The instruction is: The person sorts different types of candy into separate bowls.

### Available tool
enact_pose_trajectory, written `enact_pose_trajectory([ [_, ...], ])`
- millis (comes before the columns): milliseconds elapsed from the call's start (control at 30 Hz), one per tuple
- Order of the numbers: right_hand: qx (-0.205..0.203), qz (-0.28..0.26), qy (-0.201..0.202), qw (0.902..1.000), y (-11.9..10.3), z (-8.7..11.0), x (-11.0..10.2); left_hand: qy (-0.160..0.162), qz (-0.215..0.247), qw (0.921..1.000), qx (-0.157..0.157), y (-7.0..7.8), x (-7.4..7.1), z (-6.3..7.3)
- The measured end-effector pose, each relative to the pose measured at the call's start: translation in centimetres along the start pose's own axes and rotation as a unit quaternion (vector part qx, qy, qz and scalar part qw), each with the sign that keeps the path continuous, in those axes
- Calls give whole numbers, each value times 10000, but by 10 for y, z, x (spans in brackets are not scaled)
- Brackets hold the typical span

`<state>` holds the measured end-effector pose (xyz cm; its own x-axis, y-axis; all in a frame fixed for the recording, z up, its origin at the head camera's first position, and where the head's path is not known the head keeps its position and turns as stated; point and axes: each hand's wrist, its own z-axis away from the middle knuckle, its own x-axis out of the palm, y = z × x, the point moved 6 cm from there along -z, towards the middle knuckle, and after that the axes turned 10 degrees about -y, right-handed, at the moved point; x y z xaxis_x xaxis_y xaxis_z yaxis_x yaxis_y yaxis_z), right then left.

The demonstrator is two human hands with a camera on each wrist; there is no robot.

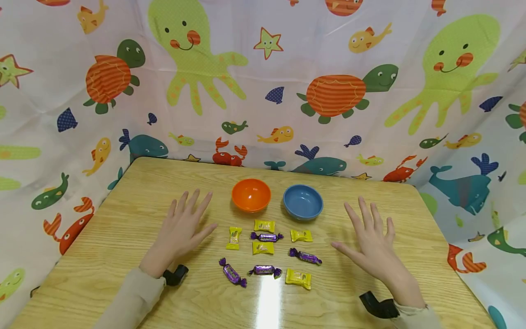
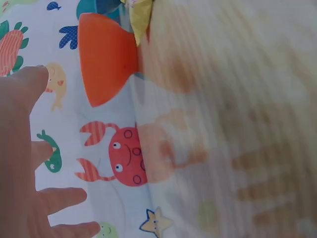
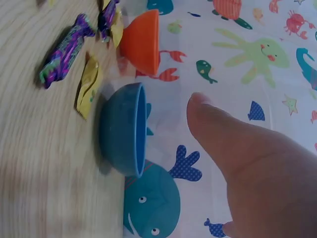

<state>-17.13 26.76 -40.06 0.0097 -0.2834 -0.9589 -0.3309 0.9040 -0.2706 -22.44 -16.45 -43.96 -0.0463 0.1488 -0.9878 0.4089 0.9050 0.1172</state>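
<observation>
My left hand is over the left part of the table with its fingers spread, holding nothing. Its nearest wrapped candy is a yellow one. On the other side, my right hand also has spread fingers and grips nothing; a purple twist-wrapped candy lies left of its thumb. Several yellow and purple candies are scattered between the hands. Behind them stand an orange bowl and, to its right, a blue bowl. In the right wrist view, a yellow candy lies near the blue bowl.
The wooden table reflects a bright strip of light near its front. A curtain printed with sea animals hangs behind the table and along both sides. Each wrist wears a black camera mount, like the right one.
</observation>
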Motion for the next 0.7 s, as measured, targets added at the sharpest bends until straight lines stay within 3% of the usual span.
enact_pose_trajectory([
  [200, -134, -87, 19, 9999, -12, -8, -3, 25, 433, 9989, 168, 6, -3, -15],
  [367, -246, -235, -13, 9994, -23, -16, -5, 22, 1175, 9922, 416, 11, -4, -30],
  [567, -549, -489, 250, 9970, -39, -28, -7, -244, 2168, 9742, 582, 15, 4, -52],
  [700, -677, -667, 376, 9948, -50, -36, -7, -541, 2926, 9535, 477, 16, 13, -68],
])
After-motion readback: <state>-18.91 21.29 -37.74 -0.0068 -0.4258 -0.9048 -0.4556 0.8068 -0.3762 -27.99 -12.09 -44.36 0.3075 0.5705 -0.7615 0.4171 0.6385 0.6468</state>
